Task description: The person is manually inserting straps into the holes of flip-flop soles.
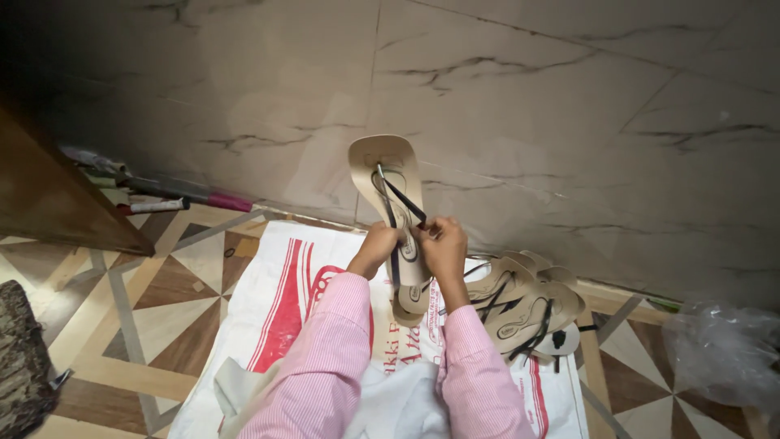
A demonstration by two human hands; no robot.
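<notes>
Both hands, left (375,248) and right (445,248), grip clamped on an upright beige sandal (388,167); more sandals (524,305) lie on a sack (280,301).

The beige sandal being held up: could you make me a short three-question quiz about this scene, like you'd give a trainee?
1. True or false: both hands grip the beige sandal held up in front of the wall.
2. Where does the pile of sandals lie? A) to the right of the hands, on the white sack B) on the wooden furniture at the left C) inside the clear plastic bag
3. What colour are the strap and the sleeves?

Key
1. True: the left hand and right hand both close on it near its lower half.
2. A: they rest on the white sack by the wall.
3. The strap is black; the sleeves are pink-and-white striped.
</notes>
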